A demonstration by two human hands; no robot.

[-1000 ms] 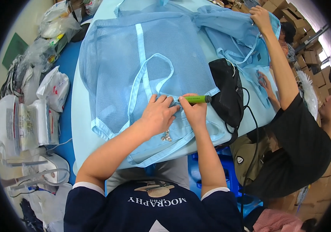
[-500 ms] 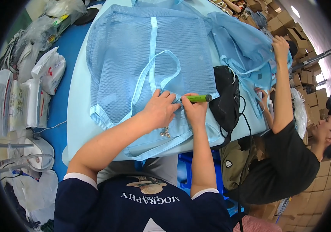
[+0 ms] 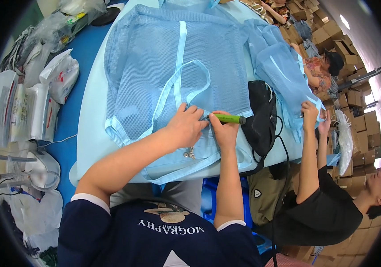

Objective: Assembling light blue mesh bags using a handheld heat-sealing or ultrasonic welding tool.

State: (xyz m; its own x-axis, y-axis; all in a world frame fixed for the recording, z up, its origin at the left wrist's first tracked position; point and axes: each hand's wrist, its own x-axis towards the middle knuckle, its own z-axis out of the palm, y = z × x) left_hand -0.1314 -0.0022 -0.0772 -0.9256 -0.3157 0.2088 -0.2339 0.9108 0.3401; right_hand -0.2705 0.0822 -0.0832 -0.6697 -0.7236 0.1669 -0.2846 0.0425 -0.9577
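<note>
Head view: one pale blue table [image 3: 91, 153] stretched out in front of me. On it, directly before me, lay one large blue mesh bag [image 3: 150, 80], spread flat, with one light blue strip [image 3: 181, 49] running down its mesh and one strap [image 3: 168, 89] looping above my left hand. To my right sat one co-worker in a black top [image 3: 328, 218], both hands raised at a second blue mesh bag [image 3: 281, 75]; one of those hands [image 3: 308, 113] gripped its edge. At least two more people were farther back, small in the view, near cardboard boxes [image 3: 370, 122] too many to count. Several plastic packages [image 3: 59, 78] stood to my left; they overlapped, so I could not count them exactly.

One black pouch [image 3: 258, 115] lay just right of my work, with black cord beside it. My two hands were close together over the near part of the first bag. My left hand [image 3: 185, 127] rested on it with bent fingers; I could not tell whether they pinched the fabric. My right hand [image 3: 224, 132] was closed around one green pen-shaped tool [image 3: 229, 119], its dark end pointing right. Below my left hand lay one small cluster of silvery pieces [image 3: 189, 154], too tiny to count.
</note>
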